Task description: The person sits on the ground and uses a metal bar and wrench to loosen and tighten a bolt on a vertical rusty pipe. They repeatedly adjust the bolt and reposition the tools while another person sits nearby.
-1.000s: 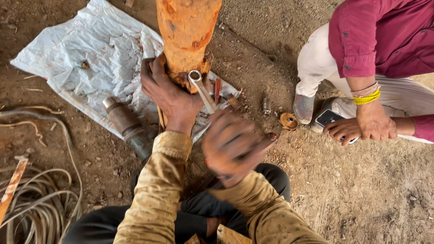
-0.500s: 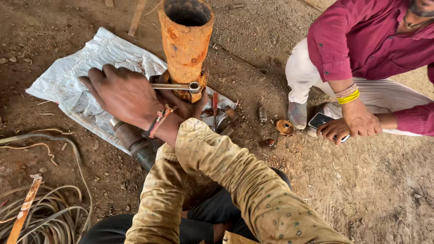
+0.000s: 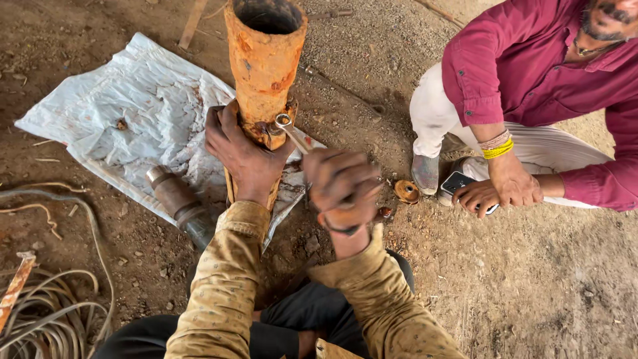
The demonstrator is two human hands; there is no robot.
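Soft even daylight, sharp, faint shadows

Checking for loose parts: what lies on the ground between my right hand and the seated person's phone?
A small round rusty ring lies there on the dirt, seen in the head view.

I log: white plastic sheet (image 3: 143,100) spread on the dirt floor (image 3: 531,286); grey metal cylinder (image 3: 181,203) at its edge; coiled cables (image 3: 46,319) lower left; rusty ring (image 3: 406,191); crouching person in a maroon shirt (image 3: 531,60) holding a phone (image 3: 460,181).
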